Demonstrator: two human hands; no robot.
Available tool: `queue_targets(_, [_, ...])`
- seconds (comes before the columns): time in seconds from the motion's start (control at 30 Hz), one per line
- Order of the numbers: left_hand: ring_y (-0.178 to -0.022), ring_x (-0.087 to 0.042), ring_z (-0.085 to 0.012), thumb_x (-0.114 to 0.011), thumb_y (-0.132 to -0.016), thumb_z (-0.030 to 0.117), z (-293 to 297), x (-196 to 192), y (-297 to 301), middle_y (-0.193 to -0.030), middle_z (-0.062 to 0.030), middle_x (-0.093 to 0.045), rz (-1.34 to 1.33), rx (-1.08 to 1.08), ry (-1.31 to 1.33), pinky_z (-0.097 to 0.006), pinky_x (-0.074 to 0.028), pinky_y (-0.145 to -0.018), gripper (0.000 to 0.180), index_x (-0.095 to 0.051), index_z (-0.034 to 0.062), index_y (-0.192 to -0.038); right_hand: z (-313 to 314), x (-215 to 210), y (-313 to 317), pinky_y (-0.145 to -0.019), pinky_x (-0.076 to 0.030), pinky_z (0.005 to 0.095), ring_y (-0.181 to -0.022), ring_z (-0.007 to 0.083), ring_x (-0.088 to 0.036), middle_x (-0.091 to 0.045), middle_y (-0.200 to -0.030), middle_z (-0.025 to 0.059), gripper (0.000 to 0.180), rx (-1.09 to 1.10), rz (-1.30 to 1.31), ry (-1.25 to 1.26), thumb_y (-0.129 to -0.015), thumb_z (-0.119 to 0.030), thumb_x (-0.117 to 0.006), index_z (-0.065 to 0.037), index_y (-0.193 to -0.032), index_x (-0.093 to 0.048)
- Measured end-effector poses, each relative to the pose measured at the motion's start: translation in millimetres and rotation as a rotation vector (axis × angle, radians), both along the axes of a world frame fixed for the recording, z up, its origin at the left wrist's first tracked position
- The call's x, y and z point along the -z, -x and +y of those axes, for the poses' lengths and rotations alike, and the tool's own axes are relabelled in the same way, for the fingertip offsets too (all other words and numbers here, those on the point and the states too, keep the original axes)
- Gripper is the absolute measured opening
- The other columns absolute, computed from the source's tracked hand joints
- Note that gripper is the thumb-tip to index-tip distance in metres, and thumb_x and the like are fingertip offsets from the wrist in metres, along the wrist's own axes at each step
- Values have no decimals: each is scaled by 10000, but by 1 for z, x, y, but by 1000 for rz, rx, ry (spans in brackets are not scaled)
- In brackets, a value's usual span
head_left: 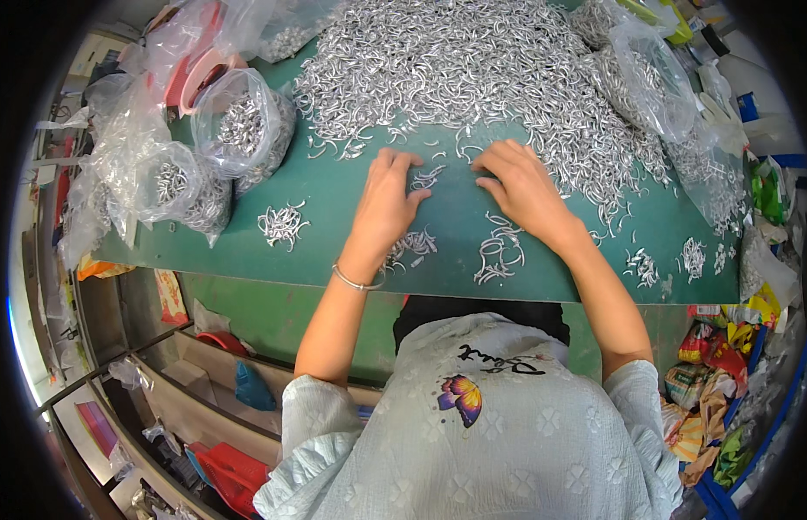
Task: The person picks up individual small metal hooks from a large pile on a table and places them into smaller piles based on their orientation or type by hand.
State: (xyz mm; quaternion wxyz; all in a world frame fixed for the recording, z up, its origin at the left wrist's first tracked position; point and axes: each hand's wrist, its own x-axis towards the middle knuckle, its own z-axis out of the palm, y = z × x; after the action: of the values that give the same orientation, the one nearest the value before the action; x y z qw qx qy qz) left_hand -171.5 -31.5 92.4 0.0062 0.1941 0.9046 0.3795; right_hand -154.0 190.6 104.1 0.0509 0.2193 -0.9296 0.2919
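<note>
Small curved silvery metal pieces [455,65] are heaped across the far part of the green table [351,234]. My left hand [384,195] rests at the near side of the heap, thumb held apart from bent fingers, beside a few loose pieces [427,178]. Opposite it, my right hand [518,186] lies with fingers stretched toward the heap's edge and thumb apart; its fingertips are close to several stray pieces. Nothing shows gripped in either hand. Under my left wrist sits a small pile [414,246], partly hidden, and left of my right forearm is another pile [499,251].
Clear plastic bags of metal pieces [243,126] stand at the left, with another filled bag [655,82] at the right. Small piles lie near the front edge, one at left [283,225] and one at right [642,268]. A wooden shelf [213,390] stands lower left.
</note>
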Motion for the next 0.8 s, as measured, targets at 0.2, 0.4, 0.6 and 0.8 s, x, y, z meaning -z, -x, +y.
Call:
queue_targets(0.2, [-933,-557,-308,-767,-716,21,-5,-6,-3,-1003,-126,-563,29,47,61,-374,-470,-824,403,-603,19,-1084,-3,1,-1,-818,-400,389,-935,284,-539,-589,-939,77,187,20,15,-5,-793,-70,-674,-47,-968,-612])
queue_targets(0.4, [-802,-579,-261,-735,-737,0,-20,4,5,-898,-123,-587,-59,-18,-76,-353,-487,-748,308,-622,6,-1023,-31,4,5,-831,-396,387,-976,267,-525,-573,-998,68,215,-56,48,31,-787,-95,-692,-61,-983,-609])
queue_targets(0.6, [-744,-584,-267,-739,-733,32,-14,2,-2,-811,-130,-612,-23,-114,77,-362,-479,-688,164,-636,-22,-850,-48,23,15,-793,-390,383,-936,263,-512,-529,-938,75,206,-111,141,-51,-787,-128,-696,-61,-950,-589])
queue_targets(0.8, [-704,-596,-280,-708,-737,36,-14,-4,-4,-774,-144,-620,-46,-140,109,-368,-483,-663,122,-636,-28,-811,-42,20,9,-817,-396,374,-919,257,-541,-551,-904,80,147,-94,80,-71,-770,-65,-672,-48,-892,-593])
